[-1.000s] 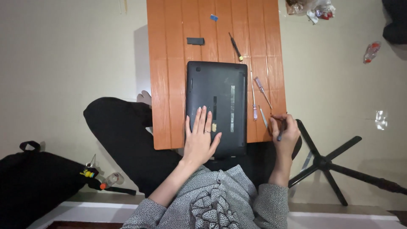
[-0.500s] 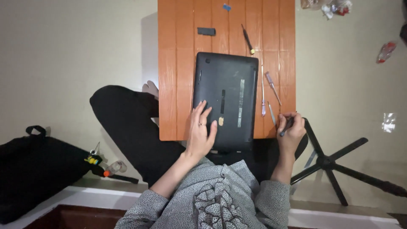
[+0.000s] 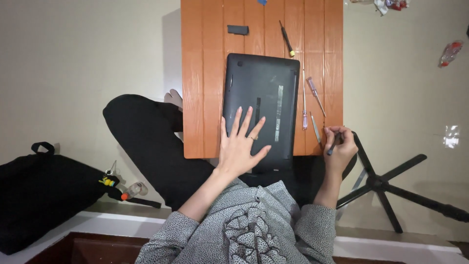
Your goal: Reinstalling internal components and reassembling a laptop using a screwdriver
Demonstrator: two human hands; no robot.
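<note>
The left hand (image 3: 242, 144) is lying flat on the upturned black laptop (image 3: 261, 105), fingers spread wide and gripping nothing, the palm pressing the near corner of the underside down against the orange slatted table (image 3: 205, 73). The right hand (image 3: 340, 146) is curling closed around a thin dark tool (image 3: 333, 145), pinched between thumb and fingertips at the table's near right corner, just off the laptop's right edge.

Over the last second the left palm has been staying planted on the same part of the case, while the right hand has been keeping its pinch on the tool at the same corner; the view itself has drifted, so the laptop is sitting lower in frame. That reads as the case being steadied while the tool is readied, with no screw being worked yet.

Just beyond the right fingers, several slim drivers are lying on the slats: a clear pinkish-handled one (image 3: 314, 93) and a thin metal one (image 3: 304, 105) beside the laptop. Farther off, past the laptop's far edge, a dark screwdriver with a yellow band (image 3: 286, 38) and a small black block (image 3: 238, 30) are resting. Off the table, a black bag (image 3: 44, 195) is lying on the floor to the left and a chair base (image 3: 391, 183) is standing to the right.
</note>
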